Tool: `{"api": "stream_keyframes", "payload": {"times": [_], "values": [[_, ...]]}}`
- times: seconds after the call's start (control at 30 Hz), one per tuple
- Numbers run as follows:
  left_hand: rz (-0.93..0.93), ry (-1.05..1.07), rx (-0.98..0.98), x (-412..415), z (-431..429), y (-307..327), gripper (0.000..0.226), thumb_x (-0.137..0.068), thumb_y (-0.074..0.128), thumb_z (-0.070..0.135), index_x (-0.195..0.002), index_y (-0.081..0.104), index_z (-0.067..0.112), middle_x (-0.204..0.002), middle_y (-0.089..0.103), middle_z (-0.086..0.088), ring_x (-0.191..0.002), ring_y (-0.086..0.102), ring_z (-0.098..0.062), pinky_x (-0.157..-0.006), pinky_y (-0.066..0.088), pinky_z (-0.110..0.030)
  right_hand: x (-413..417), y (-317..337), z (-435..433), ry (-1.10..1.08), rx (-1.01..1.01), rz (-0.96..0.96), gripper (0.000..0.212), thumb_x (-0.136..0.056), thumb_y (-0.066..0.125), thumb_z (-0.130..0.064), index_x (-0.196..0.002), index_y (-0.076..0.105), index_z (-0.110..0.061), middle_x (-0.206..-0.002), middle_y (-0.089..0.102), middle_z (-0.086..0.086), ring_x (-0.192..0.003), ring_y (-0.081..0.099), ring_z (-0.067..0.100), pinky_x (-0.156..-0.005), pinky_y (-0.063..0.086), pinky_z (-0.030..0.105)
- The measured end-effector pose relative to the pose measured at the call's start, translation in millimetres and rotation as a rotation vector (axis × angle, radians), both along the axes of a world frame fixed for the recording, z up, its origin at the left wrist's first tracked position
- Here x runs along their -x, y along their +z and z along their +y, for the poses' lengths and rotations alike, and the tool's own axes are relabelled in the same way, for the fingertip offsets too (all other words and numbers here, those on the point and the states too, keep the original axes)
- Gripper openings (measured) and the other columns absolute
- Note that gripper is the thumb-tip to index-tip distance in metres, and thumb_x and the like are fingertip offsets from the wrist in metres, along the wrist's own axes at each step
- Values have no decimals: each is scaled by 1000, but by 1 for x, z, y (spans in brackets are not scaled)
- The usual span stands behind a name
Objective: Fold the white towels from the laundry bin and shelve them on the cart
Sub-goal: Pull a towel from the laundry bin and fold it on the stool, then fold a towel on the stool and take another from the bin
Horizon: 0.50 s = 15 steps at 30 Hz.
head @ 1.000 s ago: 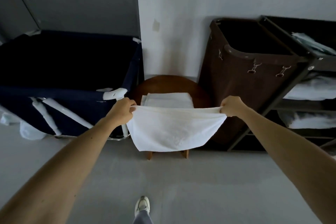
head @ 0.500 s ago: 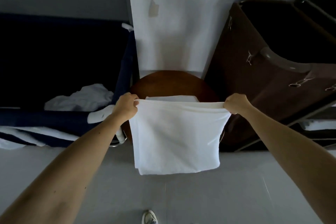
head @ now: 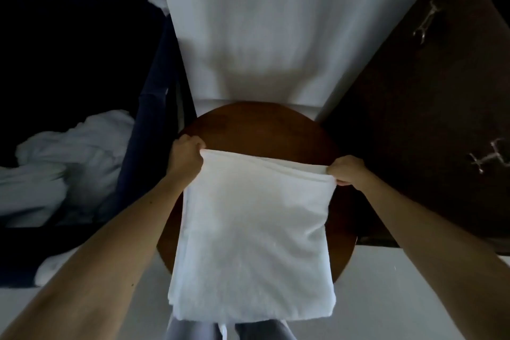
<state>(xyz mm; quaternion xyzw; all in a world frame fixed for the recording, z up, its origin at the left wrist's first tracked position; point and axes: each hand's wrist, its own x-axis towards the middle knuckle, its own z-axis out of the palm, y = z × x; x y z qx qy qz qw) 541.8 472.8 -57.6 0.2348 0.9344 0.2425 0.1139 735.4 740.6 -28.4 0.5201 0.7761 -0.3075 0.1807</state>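
— Holding the white towel (head: 248, 243) up by its top edge: what for?
— So that it hangs flat. On the left hand (head: 185, 159) and the right hand (head: 345, 172) the fingers are curled tight, each pinching one top corner. That stretches the top edge between them and lets the cloth drop straight.
— Where is it, relative to the round wooden stool (head: 262, 124)?
— Over the seat, draping past its near edge. The far half of the seat shows above the towel's top edge. Whether the cloth touches the wood I cannot tell.
— Folded yet?
— Partly, I judge: layered edges show down its left side and along the bottom. Another fold looks due, and the seat seems the likely place to lay the towel for it.
— And the other towels?
— A crumpled white heap (head: 74, 157) lies in the dark blue laundry bin (head: 146, 119), just left of the stool, which puts it within easy reach of the left hand.
— The cart?
— Its shelves are out of view. A brown hamper (head: 414, 119) stands right of the stool, against the white wall (head: 276, 36).
— Any risk?
— If a pinched corner slips, the layers could skew.
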Motion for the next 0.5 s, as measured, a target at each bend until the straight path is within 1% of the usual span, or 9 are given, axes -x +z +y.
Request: {"api": "stream_keyframes", "payload": {"times": [0.03,0.07,0.1,0.13,0.23,0.3,0.33,0.4,0.5], "values": [[-3,19,-38,6,6,-9,26,-92,43,-4,-107,64,-3,-111,58,-24,-101,55,-37,-87,44,-36,8,-10,3,7,16,7,22,-90,55,-18,-104,62,-3,-109,62,18,-104,61,32,-87,52,37],[-7,16,-62,8,11,-19,26,-92,44,-3,-108,64,-3,-111,58,-24,-102,55,-38,-89,43,-38,13,-20,4,21,15,3,35,-91,55,-23,-121,57,-6,-125,55,17,-116,54,33,-97,47,39],[-22,1,-74,9,14,-30,25,-93,46,-1,-110,63,-2,-112,58,-24,-104,54,-38,-92,41,-37,16,-28,1,34,-4,7,45,-92,55,-27,-132,50,-10,-135,47,16,-123,48,33,-103,42,39],[-42,-24,-72,9,15,-41,25,-93,48,2,-114,62,-1,-115,58,-23,-107,53,-38,-94,38,-35,19,-36,-2,60,-40,21,50,-92,55,-29,-137,44,-12,-139,43,15,-126,44,32,-105,39,39],[-160,-96,-6,9,20,-65,33,-95,50,11,-127,55,4,-130,53,-17,-122,46,-33,-103,32,-32,26,-58,-13,251,-130,56,52,-91,57,-27,-139,42,-13,-142,41,13,-130,39,28,-108,30,32],[-249,-139,108,12,22,-73,38,-97,48,18,-134,49,9,-141,44,-12,-131,38,-29,-109,28,-36,32,-65,-18,412,-100,-11,50,-92,56,-24,-138,43,-11,-144,40,10,-135,33,24,-109,22,28],[-286,-163,150,13,22,-74,40,-97,49,19,-136,47,11,-144,41,-11,-134,34,-28,-112,27,-38,35,-66,-20,468,-66,-49,48,-92,56,-23,-137,45,-12,-144,41,9,-135,32,23,-109,22,27],[-319,-168,134,19,22,-66,40,-96,49,16,-136,47,11,-146,39,-11,-135,34,-28,-113,27,-38,47,-61,-22,469,-18,-55,43,-91,56,-22,-133,51,-12,-141,45,8,-132,37,23,-109,26,28],[-298,-150,56,36,25,-34,38,-97,46,9,-134,48,5,-142,44,-13,-131,40,-27,-109,26,-29,76,-38,-22,364,34,36,38,-93,54,-17,-129,54,-8,-138,49,11,-127,45,26,-105,33,27]]}}
